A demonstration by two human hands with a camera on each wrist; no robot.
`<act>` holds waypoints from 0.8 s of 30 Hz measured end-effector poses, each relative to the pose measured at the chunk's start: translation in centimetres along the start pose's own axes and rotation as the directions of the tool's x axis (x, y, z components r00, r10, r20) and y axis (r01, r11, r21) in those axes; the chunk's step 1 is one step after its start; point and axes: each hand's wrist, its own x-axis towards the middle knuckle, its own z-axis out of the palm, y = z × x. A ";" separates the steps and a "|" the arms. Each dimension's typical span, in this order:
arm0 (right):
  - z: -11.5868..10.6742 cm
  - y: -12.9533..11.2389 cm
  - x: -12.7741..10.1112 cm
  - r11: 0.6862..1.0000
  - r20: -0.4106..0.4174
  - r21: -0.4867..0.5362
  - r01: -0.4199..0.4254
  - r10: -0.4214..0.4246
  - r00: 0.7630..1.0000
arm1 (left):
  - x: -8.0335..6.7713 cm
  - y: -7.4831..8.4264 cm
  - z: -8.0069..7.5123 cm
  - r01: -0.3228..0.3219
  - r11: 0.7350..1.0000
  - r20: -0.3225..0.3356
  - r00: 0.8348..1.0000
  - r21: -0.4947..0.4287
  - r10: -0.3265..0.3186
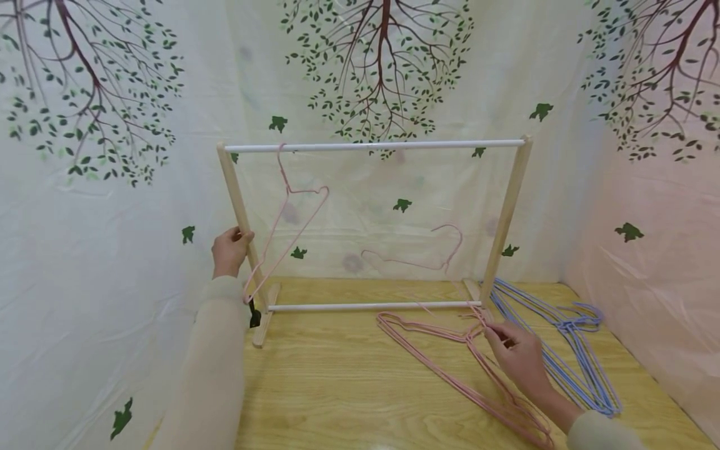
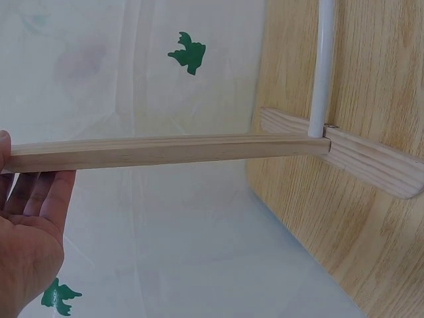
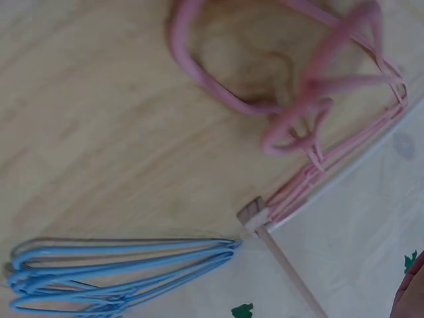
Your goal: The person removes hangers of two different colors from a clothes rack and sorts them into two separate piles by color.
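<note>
Left hand (image 1: 229,250) grips the rack post (image 1: 239,212) at 9 o'clock, steadying it, while right hand (image 1: 520,356) pinches the pink hangers (image 1: 450,365) on the counter (image 1: 337,387) at 4 o'clock.

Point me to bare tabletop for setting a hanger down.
Free: the wooden tabletop in front of the white lower rail, between the left sleeve and the pink wire hangers. Crowded: right side, where the right hand works beside the blue wire hangers.
</note>
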 end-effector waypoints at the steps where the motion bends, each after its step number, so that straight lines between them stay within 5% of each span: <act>1: -0.1 0.1 -0.3 1.000 0.002 -0.005 0.010 -0.010 1.000 | 0.0 0.0 0.0 0.001 1.000 -0.001 1.000 -0.001 -0.001; 24: -2.4 1.3 -6.9 0.978 0.125 -0.129 -0.166 0.182 0.975 | 0.1 -0.1 0.2 0.028 1.000 0.002 1.000 -0.009 -0.028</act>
